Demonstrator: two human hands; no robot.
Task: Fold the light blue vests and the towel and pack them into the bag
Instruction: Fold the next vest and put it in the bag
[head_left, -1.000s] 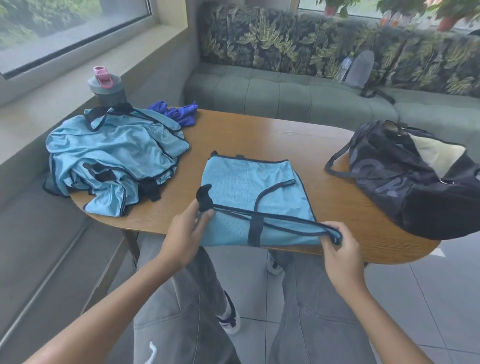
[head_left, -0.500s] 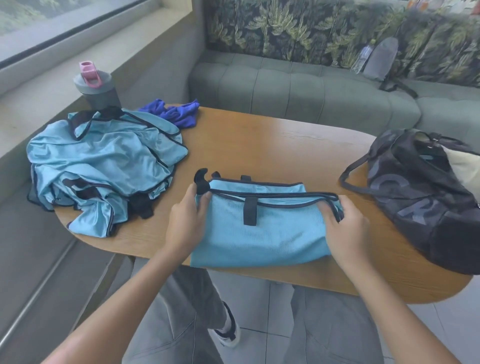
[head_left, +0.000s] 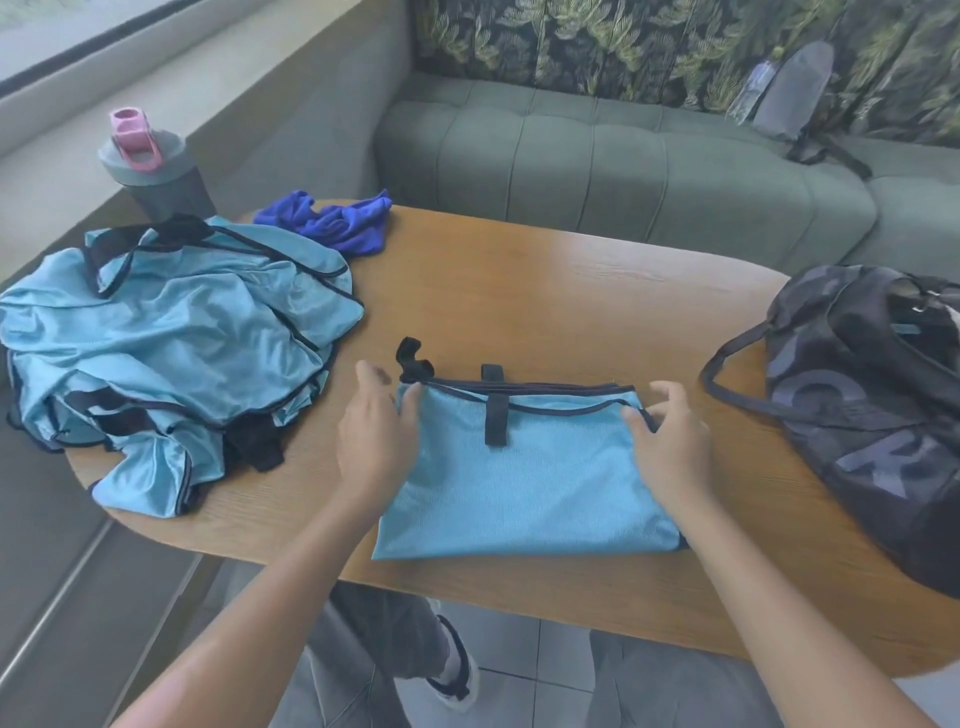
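A light blue vest (head_left: 519, 483) with dark trim lies folded in half on the wooden table (head_left: 545, 291) in front of me. My left hand (head_left: 376, 431) rests at its upper left corner, fingers loose, thumb touching the edge. At the upper right corner my right hand (head_left: 670, 436) rests on the cloth with its fingers lifted and spread. Several more light blue vests (head_left: 171, 353) lie in a crumpled pile at the left. A royal blue towel (head_left: 332, 221) is bunched behind that pile. The dark bag (head_left: 872, 405) stands open at the right end of the table.
A grey shaker bottle (head_left: 150, 171) with a pink lid stands behind the vest pile, by the window ledge. A green sofa (head_left: 623, 171) runs behind the table, with a grey backpack (head_left: 795, 88) on it. My legs are under the near table edge.
I brought the vest's near edge up and over to its far edge, folding it in half. Both hands then loosened their grip on the corners.
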